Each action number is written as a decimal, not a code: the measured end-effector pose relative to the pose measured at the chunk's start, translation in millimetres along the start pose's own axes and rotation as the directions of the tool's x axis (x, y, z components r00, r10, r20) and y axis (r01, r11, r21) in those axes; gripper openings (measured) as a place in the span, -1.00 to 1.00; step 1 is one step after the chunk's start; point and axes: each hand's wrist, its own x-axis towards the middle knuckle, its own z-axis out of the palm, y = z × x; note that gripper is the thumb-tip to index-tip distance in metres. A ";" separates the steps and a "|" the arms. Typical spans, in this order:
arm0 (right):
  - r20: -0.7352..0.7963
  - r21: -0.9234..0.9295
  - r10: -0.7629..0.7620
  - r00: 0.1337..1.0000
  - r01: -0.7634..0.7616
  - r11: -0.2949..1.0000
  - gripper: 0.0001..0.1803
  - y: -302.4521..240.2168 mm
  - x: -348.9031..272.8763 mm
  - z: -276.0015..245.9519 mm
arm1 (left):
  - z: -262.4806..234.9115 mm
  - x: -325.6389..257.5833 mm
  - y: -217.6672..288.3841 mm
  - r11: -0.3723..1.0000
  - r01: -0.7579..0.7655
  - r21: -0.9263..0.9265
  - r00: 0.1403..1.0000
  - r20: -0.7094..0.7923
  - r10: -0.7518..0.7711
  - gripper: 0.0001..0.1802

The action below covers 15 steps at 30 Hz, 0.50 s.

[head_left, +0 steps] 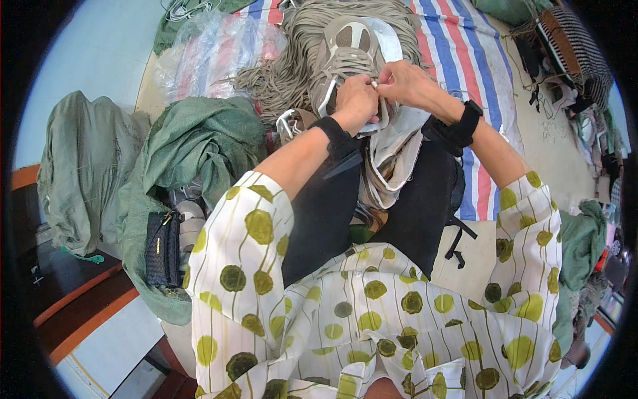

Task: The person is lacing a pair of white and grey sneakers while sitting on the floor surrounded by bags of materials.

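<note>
A beige and grey shoe upper (340,61) with a mesh toe lies across my lap, its toe pointing away from me. My left hand (357,103) is closed on the upper near its opening, with the fingertips partly hidden. Close beside it, my right hand (407,84) pinches the pale end of a shoelace (375,84) between thumb and forefinger. Beige laces cross the front of the upper. Below my hands, more pale-lined uppers (392,169) hang between my knees. Behind the shoe spreads a large heap of beige laces (302,33).
Green woven sacks (206,143) stand at the left, with a dark quilted purse (163,249) on one. Clear plastic (219,56) and the laces rest on a striped sheet (465,80). A striped bag (575,56) lies far right. Black straps (460,243) trail by my right thigh.
</note>
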 end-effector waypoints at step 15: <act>0.177 0.091 -0.615 0.768 0.609 0.788 -0.60 -69.5 -72.0 22.9 | -70.8 -166.2 19.3 0.783 -0.622 -0.014 0.660 0.528 0.534 -0.85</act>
